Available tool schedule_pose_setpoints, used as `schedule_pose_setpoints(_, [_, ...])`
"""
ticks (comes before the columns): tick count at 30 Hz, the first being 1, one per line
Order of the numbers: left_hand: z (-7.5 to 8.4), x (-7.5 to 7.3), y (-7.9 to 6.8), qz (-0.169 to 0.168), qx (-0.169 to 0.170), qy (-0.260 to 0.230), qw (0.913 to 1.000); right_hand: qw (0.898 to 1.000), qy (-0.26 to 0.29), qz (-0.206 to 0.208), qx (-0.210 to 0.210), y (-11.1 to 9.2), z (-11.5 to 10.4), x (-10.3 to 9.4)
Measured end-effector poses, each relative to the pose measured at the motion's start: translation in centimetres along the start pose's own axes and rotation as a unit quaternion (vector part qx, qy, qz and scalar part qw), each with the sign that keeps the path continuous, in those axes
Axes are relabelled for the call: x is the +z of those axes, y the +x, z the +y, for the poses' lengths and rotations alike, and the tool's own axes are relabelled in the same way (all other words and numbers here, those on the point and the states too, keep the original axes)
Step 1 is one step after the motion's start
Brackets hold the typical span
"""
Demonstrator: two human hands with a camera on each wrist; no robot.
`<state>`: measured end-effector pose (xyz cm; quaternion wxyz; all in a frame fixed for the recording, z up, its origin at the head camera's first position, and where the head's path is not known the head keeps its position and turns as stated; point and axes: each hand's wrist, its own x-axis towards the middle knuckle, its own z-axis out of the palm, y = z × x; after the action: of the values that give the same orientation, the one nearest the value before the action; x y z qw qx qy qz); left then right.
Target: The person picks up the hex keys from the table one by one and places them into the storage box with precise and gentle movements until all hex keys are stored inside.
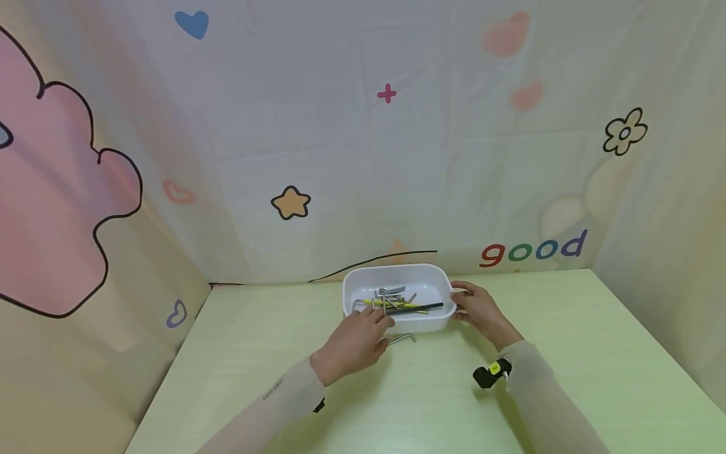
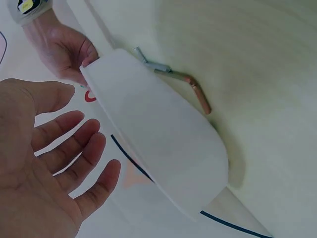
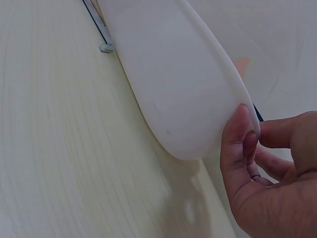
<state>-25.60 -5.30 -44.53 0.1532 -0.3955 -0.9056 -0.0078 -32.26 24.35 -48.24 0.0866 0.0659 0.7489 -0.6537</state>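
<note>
A white plastic tub [image 1: 426,325] holds a jumble of L-shaped metal keys [image 1: 391,291], a black rod [image 1: 428,306] and a thin yellow piece [image 1: 371,302]. My right hand [image 1: 482,312] pinches the tub's right-end rim between thumb and fingers, plain in the right wrist view. Over the tub's front left edge hovers my left hand [image 1: 354,337]. In the left wrist view its fingers [image 2: 89,148] are loosely bent, with nothing between them. Bent metal pieces [image 1: 404,337] lie on the table just in front of the tub, one with a copper-coloured end [image 2: 199,94].
The pale green table [image 1: 567,353] reaches back to a curtain [image 1: 340,126] printed with hearts, a star and the word "good". The tub stands close to that curtain at the table's back edge. A black device [image 1: 491,373] is strapped at my right wrist.
</note>
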Motion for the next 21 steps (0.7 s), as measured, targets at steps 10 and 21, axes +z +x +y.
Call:
schedule_pose_setpoints(10, [0.3, 0.9, -0.9, -0.005, 0.005, 0.012, 0.9999, 1.0, 0.001, 0.006, 0.003, -0.1, -0.2, 0.0])
schedule_pose_setpoints(21, [0.3, 2.1, -0.5, -0.063, -0.011, 0.007, 0.9979, 1.0, 0.008, 0.003, -0.001, 0.1, 0.0, 0.0])
